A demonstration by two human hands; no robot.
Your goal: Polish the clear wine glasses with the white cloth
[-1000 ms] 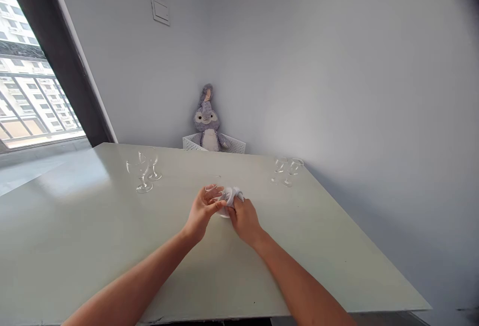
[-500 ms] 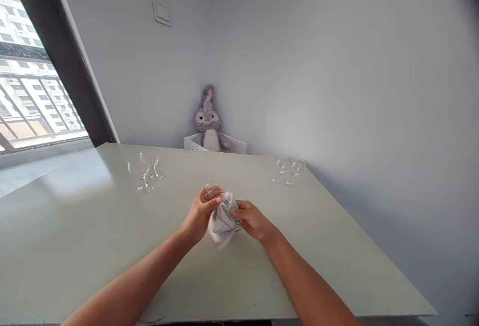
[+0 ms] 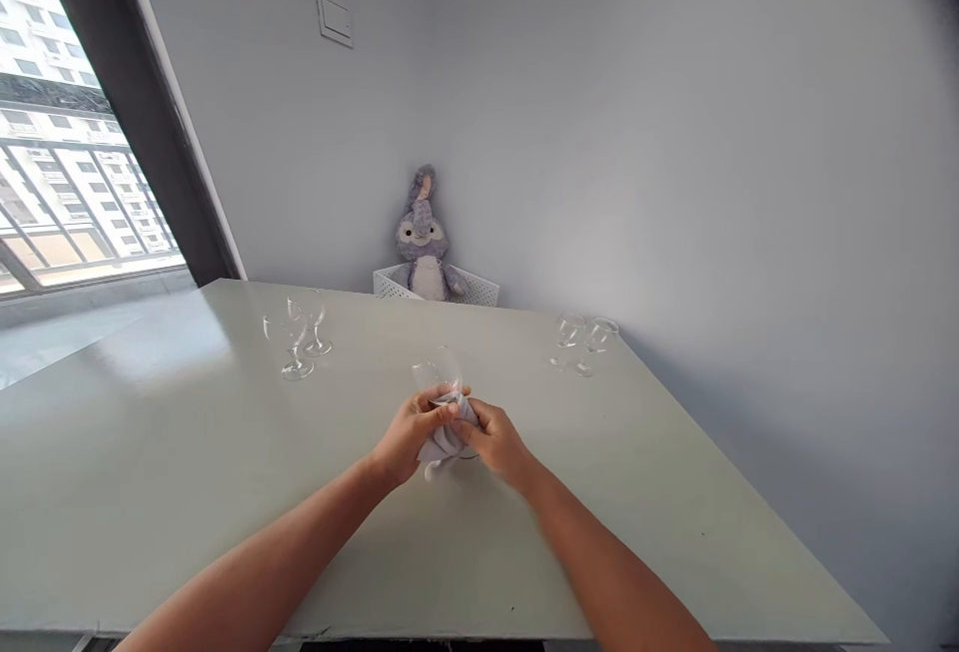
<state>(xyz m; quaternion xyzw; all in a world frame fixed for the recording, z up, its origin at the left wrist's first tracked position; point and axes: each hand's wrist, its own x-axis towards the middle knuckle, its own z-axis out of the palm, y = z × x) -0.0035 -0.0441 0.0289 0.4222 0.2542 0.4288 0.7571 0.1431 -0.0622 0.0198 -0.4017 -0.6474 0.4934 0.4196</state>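
Between my two hands a clear stemmed wine glass [image 3: 440, 368] is held tilted, its bowl pointing away and up to the left. My left hand [image 3: 415, 429] is closed around the lower bowl. A pale grey-white cloth [image 3: 444, 443] wraps the stem, and my right hand [image 3: 494, 440] pinches it there. Part of the glass's round foot shows below the right fingers; the rest of the stem is hidden by cloth and fingers. Both hands are just above the table.
Two wine glasses [image 3: 298, 368] stand upright at the left of the pale table [image 3: 187, 492]. Two more glasses [image 3: 584, 369] stand at the right, near the table's far edge. Behind the table a plush toy [image 3: 429, 278] sits in a white basket [image 3: 479, 293] against the walls.
My right hand has moved up and left along the stem, closer to my left hand. The cloth is bunched tighter, and the bowl shows more above the left fingers. The view has shifted slightly.
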